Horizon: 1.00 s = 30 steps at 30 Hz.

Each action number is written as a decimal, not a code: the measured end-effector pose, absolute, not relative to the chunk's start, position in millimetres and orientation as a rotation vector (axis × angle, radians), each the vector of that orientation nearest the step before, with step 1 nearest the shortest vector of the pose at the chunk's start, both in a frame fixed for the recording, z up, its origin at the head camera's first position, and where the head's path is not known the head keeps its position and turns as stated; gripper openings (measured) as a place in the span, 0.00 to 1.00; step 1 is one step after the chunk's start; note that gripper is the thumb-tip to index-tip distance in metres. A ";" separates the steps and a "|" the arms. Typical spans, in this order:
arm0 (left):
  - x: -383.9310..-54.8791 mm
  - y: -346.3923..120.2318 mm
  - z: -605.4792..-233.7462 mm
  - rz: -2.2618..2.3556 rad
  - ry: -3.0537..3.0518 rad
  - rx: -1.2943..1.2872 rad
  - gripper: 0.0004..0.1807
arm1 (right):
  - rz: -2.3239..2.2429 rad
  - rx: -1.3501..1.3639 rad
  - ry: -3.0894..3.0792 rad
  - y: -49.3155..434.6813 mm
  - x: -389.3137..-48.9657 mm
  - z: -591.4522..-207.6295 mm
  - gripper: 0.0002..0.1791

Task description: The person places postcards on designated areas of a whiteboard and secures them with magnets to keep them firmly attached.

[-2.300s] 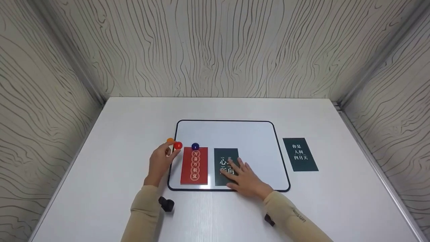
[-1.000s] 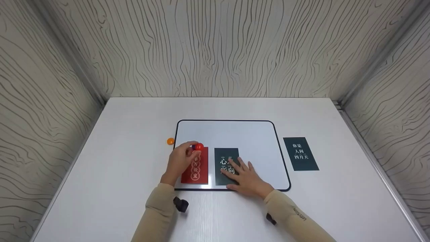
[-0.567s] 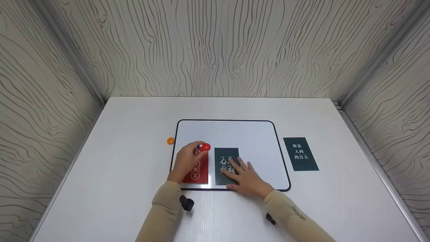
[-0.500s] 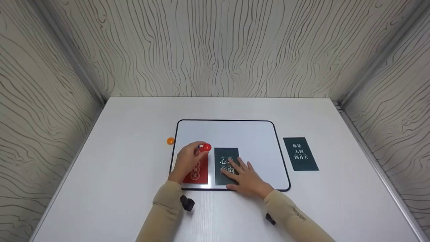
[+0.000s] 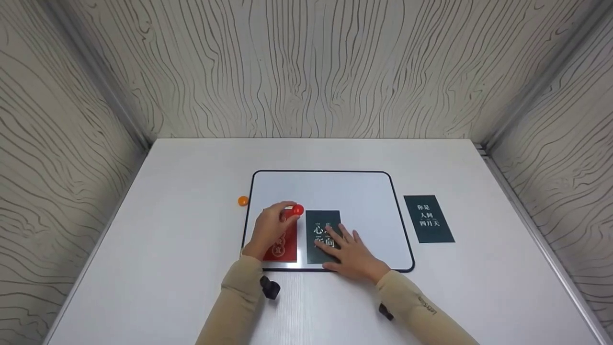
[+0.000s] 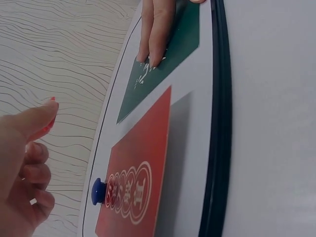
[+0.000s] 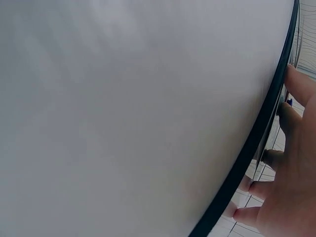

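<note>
My left hand (image 5: 269,229) pinches a red round-headed magnet (image 5: 298,210) between thumb and fingers. It is above the top right part of a red card (image 5: 290,247). That card lies on a black-edged whiteboard (image 5: 335,189). In the left wrist view a blue magnet (image 6: 98,191) sits on the red card's upper end, and the card's lower edge stands up off the board. In the head view my left hand hides the blue magnet. My right hand (image 5: 355,259), fingers spread, rests on a dark green card (image 5: 322,218) beside the red one.
An orange magnet (image 5: 243,201) lies at the whiteboard's left edge. Another dark green card (image 5: 428,232) lies on the white table (image 5: 479,287), right of the board. Wood-patterned walls (image 5: 306,72) stand around the table.
My left hand has carried the red magnet rightward from beside the orange one, past the blue one, toward the gap between the two cards. My right hand has stayed on the green card.
</note>
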<state>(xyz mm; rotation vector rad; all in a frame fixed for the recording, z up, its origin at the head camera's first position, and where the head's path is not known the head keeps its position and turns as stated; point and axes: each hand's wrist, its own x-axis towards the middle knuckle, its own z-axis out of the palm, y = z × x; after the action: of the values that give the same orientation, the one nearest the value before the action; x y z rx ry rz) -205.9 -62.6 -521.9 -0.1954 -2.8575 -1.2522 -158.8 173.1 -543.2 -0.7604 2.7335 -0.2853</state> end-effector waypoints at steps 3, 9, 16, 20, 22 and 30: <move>-207.9 -60.3 -523.2 -1.255 -2.863 -0.203 0.23 | -0.271 -0.760 2.739 172.9 -158.5 -542.5 0.33; -211.1 -54.1 -523.7 -1.212 -2.856 -0.231 0.23 | -0.265 -0.761 2.740 172.0 -159.2 -543.0 0.33; -215.4 -48.1 -522.7 -1.187 -2.876 -0.241 0.22 | -0.260 -0.752 2.741 172.0 -160.2 -546.0 0.34; -218.2 -46.0 -522.7 -1.187 -2.898 -0.238 0.22 | -0.263 -0.745 2.738 172.3 -160.0 -546.2 0.34; -219.4 -44.8 -523.0 -1.181 -2.905 -0.241 0.23 | -0.261 -0.740 2.736 172.4 -160.0 -545.4 0.34; -221.4 -39.5 -524.2 -1.188 -2.930 -0.218 0.23 | -0.279 -0.741 2.730 172.4 -160.2 -544.3 0.34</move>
<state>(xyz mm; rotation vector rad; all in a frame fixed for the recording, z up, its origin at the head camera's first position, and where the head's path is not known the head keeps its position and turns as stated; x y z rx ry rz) -221.4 -39.5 -524.2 -0.2181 -2.9301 -1.1875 -160.2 172.4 -544.3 -0.7412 2.7303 -0.2791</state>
